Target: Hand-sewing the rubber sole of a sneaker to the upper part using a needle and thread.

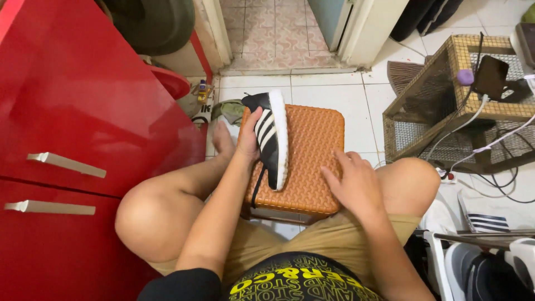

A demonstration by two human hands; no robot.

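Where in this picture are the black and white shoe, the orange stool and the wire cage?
black and white shoe (271, 139), head view, on its striped side.
orange stool (312, 161), head view, on the bare woven seat.
wire cage (429, 95), head view, on its mesh side wall.

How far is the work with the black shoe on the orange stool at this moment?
Looks done: the black shoe has been taken up and stands on its side on the orange stool. In hand: the left hand grips the shoe, while the right hand lies flat on the stool, holding nothing. Left: no cloth, brush or lacing work is visible; a lace hangs loose.
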